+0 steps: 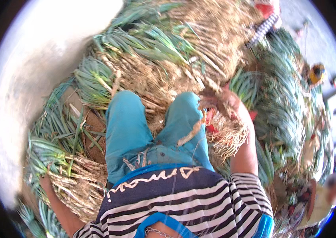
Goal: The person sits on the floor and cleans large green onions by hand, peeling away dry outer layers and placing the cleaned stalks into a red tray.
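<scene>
My right hand [226, 99] is in front of my right knee, its fingers closed around dirty leek-like stalks [212, 84]. A tuft of pale stringy roots [230, 136] hangs by the wrist, with something red [212, 128] beside it. A dry, brownish strip of outer skin [192, 132] dangles over my right thigh. Off to the left, my left hand [44, 179] reaches to a bunch of leek-like plants [78, 178] with whitish stems and green leaves. Its fingers are blurred and partly hidden, so their grip is unclear.
Leek-like plants heap in front [162, 74], roots and stems tangled. A tall leafy pile [284, 98] stands at right. A pale wall [37, 59] rises at left. One person [319, 202] is at lower right; another person's patterned sleeve [263, 29] shows at upper right.
</scene>
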`<move>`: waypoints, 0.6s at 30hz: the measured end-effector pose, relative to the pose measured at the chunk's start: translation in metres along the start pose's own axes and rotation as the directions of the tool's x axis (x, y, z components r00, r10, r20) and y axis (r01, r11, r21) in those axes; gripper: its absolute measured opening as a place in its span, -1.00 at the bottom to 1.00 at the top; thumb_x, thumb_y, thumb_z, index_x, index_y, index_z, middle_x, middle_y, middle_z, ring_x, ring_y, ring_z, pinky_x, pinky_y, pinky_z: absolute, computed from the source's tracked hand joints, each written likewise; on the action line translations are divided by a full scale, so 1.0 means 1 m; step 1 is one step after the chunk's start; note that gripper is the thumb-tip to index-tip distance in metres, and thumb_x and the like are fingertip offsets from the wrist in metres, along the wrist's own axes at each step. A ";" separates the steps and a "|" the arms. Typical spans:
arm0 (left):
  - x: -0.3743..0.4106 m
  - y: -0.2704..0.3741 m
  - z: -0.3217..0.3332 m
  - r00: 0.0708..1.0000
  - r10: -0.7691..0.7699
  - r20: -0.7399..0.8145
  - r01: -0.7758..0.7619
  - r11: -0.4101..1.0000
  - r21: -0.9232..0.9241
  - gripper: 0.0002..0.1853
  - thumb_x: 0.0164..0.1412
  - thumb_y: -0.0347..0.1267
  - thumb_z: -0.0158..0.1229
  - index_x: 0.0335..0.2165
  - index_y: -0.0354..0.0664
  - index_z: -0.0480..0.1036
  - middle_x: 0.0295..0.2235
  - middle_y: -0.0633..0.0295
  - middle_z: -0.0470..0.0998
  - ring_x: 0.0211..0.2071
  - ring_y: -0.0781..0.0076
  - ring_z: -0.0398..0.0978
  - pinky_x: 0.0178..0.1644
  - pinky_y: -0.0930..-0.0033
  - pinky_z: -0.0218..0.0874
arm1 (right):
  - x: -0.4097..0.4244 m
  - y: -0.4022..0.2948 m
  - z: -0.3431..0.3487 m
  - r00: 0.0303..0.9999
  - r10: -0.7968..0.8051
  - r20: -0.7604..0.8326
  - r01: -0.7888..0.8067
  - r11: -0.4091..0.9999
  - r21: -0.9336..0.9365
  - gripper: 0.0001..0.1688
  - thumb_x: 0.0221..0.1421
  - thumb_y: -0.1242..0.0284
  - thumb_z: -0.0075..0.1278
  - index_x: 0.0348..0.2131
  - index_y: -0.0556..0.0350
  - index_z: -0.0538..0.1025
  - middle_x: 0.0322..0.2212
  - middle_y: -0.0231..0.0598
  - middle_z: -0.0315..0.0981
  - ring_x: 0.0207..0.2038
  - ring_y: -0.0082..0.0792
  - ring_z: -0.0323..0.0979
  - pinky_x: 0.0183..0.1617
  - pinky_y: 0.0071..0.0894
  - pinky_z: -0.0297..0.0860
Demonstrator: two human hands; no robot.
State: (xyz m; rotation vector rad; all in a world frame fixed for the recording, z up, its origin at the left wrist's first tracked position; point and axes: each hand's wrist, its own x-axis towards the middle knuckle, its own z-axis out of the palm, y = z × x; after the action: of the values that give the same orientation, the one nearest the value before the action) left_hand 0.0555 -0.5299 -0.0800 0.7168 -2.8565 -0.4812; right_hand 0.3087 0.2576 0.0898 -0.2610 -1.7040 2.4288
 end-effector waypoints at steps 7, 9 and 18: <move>-0.048 0.255 0.075 0.694 0.699 0.171 -0.526 0.655 -0.542 -0.54 0.10 -0.34 0.05 -0.06 -0.41 0.30 -0.12 0.00 0.42 -0.11 0.25 0.37 0.00 0.34 0.13 | -0.084 -0.053 -0.025 0.921 -0.241 -0.305 0.218 0.970 -0.109 -0.27 -0.05 0.24 -0.04 0.00 0.47 0.25 -0.07 0.13 0.30 -0.16 -0.22 0.39 -0.17 -0.35 0.37; -0.088 0.339 0.067 0.600 0.785 0.150 -0.620 0.576 -0.534 -0.58 0.11 -0.36 0.05 -0.08 -0.37 0.33 -0.13 0.06 0.43 -0.12 0.33 0.37 -0.01 0.38 0.14 | -0.117 -0.079 -0.037 0.898 -0.232 -0.374 0.099 0.935 -0.342 -0.06 -0.14 0.09 -0.04 0.08 0.44 0.14 0.00 0.21 0.19 -0.16 -0.24 0.36 -0.10 -0.29 0.32; -0.259 0.558 0.084 0.368 0.920 0.133 -0.360 0.273 -0.892 -0.71 0.16 -0.44 0.04 -0.12 -0.28 0.37 -0.18 0.20 0.46 -0.14 0.52 0.37 -0.03 0.52 0.17 | -0.170 -0.073 -0.048 0.579 -0.487 -0.653 0.091 0.835 -0.542 -0.25 -0.02 0.27 -0.09 0.10 0.30 0.16 -0.24 0.03 0.34 -0.45 -0.47 0.34 -0.42 -0.54 0.30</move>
State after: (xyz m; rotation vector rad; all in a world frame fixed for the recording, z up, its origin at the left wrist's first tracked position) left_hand 0.0218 0.0829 0.0149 -1.1419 -2.5401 -1.8560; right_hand 0.4878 0.2870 0.1511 -0.8595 -1.6416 1.2820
